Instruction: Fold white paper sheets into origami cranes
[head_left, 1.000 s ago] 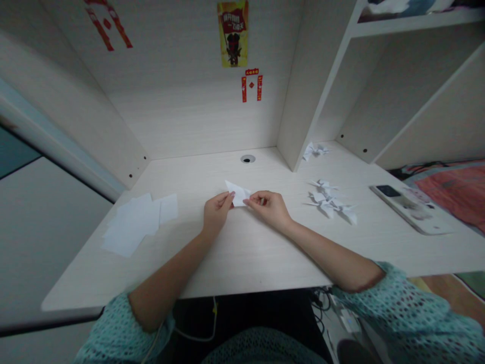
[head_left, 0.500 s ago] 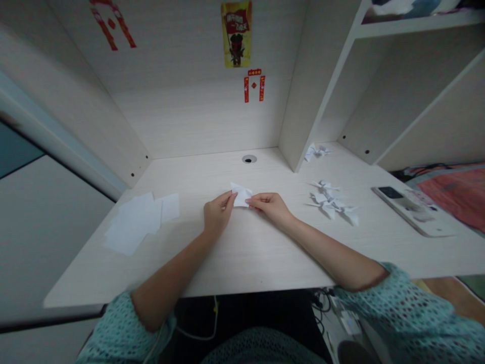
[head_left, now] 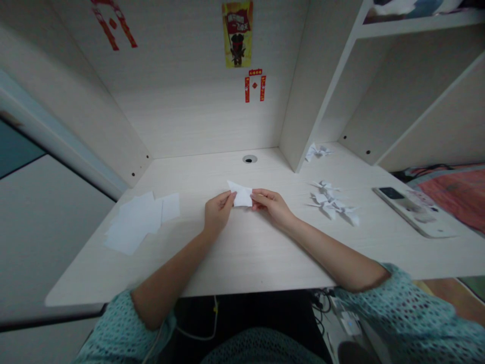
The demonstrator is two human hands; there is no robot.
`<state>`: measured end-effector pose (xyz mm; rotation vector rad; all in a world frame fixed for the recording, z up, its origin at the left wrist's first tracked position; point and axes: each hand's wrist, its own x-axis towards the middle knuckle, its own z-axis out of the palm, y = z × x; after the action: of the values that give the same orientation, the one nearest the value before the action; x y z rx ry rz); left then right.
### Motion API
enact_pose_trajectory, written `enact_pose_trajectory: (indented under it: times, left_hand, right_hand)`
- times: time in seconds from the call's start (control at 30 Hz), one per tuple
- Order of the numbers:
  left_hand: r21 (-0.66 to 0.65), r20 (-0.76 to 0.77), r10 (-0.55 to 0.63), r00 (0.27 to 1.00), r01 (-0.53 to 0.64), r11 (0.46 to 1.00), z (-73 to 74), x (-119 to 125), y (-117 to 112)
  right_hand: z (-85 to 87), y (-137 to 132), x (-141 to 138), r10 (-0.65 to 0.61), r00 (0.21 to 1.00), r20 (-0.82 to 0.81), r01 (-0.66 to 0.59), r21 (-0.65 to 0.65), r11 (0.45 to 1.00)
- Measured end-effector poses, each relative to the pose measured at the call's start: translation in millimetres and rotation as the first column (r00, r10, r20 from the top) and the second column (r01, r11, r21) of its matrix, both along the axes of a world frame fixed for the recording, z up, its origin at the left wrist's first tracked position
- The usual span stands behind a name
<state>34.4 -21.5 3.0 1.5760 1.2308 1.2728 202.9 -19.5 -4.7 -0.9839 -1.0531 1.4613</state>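
Note:
A small white folded paper [head_left: 241, 194] is held between both hands over the middle of the pale wooden desk [head_left: 242, 253]. My left hand [head_left: 216, 212] pinches its left side with closed fingers. My right hand [head_left: 271, 205] pinches its right side, fingers curled. The paper's upper left corner sticks up as a point.
A loose pile of white paper sheets [head_left: 138, 221] lies at the left. Several folded paper cranes [head_left: 331, 202] sit at the right, one more paper crane [head_left: 316, 150] by the shelf divider. A phone [head_left: 413, 216] lies far right. A cable hole [head_left: 249, 159] is at the back.
The paper has been turned and pressed a little between the fingers; its point now stands up at the left. Both hands stay in the same place.

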Motion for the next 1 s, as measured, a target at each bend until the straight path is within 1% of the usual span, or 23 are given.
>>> enact_pose_trajectory:
  times: [0.1, 0.2, 0.27, 0.43, 0.5, 0.57, 0.63, 0.67, 0.73, 0.8, 0.87, 1.0]
  left_hand:
    - [-0.153, 0.197, -0.024, 0.980, 0.055, 0.987, -2.2, 2, 4]
    - [-0.277, 0.300, -0.001, 0.954, 0.088, 0.957, -1.6, 3, 5]
    - [-0.311, 0.326, 0.007, 0.945, 0.101, 0.945, 0.0, 3, 5]
    - [-0.329, 0.341, -0.011, 0.940, 0.130, 0.935, 2.6, 3, 3]
    - [-0.330, 0.327, -0.032, 0.944, 0.146, 0.932, 2.2, 4, 3]
    - [-0.334, 0.313, -0.064, 0.948, 0.173, 0.927, 1.4, 4, 3]
    - [-0.340, 0.310, -0.096, 0.946, 0.205, 0.918, 0.9, 5, 2]
    - [-0.346, 0.313, -0.106, 0.944, 0.218, 0.913, 1.0, 5, 2]
    - [-0.362, 0.323, -0.111, 0.940, 0.232, 0.903, 1.8, 6, 1]
    - [-0.371, 0.339, -0.110, 0.934, 0.241, 0.897, 3.4, 6, -1]
    - [-0.367, 0.352, -0.115, 0.929, 0.250, 0.896, 5.1, 7, -2]
    - [-0.335, 0.331, -0.122, 0.936, 0.237, 0.912, 6.7, 7, -4]
  right_hand:
    - [0.6, 0, 1, -0.003, 1.000, 0.004, 0.003, 0.041, 0.999]
    - [-0.4, 0, 2, -0.008, 0.997, 0.077, -0.005, 0.160, 0.987]
    - [-1.8, 1, 1, -0.020, 0.992, 0.122, -0.006, 0.210, 0.978]
    - [-6.8, 2, 1, -0.045, 0.977, 0.208, -0.007, 0.243, 0.970]
    - [-7.7, 1, 2, -0.101, 0.954, 0.281, 0.006, 0.323, 0.946]
    - [-7.0, 0, 5, -0.229, 0.898, 0.376, 0.033, 0.460, 0.887]
    - [-4.9, -2, 7, -0.374, 0.808, 0.456, 0.025, 0.607, 0.794]
    - [-3.6, -4, 8, -0.422, 0.767, 0.484, -0.011, 0.666, 0.746]
    - [-1.3, -5, 11, -0.471, 0.707, 0.527, -0.120, 0.746, 0.655]
    - [0.2, -6, 12, -0.493, 0.663, 0.562, -0.237, 0.784, 0.574]
    - [0.7, -5, 14, -0.522, 0.613, 0.593, -0.331, 0.793, 0.512]
    - [0.0, -4, 17, -0.591, 0.497, 0.635, -0.449, 0.771, 0.452]
